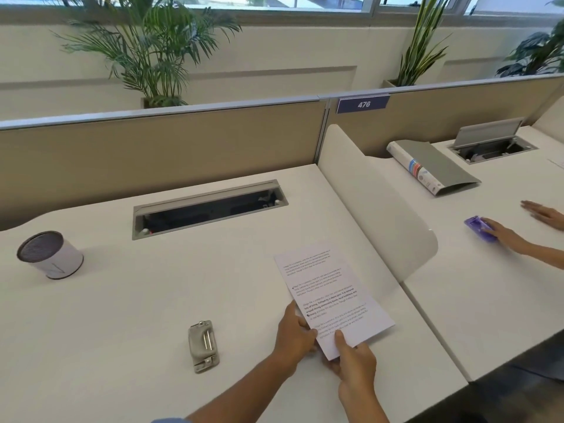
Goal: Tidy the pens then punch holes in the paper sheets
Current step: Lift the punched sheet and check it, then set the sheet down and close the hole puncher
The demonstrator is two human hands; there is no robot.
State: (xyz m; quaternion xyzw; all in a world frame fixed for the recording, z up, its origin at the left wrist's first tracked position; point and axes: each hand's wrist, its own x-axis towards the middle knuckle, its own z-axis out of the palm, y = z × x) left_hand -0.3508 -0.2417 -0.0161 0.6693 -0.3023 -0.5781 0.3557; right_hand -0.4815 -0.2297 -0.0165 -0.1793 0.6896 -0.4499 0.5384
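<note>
A printed paper sheet [329, 296] is held just above the white desk [152, 300], folded lengthwise or narrow, its near end between both hands. My left hand [294, 334] grips its left edge. My right hand [354, 358] pinches the near end with the thumb on top. A grey metal hole punch [204, 346] lies on the desk to the left of my hands, apart from them. A white cylindrical pen holder [50, 254] with a dark mesh top stands at the far left; no pens are visible.
An open cable tray [210, 207] is sunk into the desk ahead. A curved white divider [375, 203] separates the neighbouring desk, where another person's hands [506, 235] rest by a purple object [479, 228], behind them a grey binder [433, 166].
</note>
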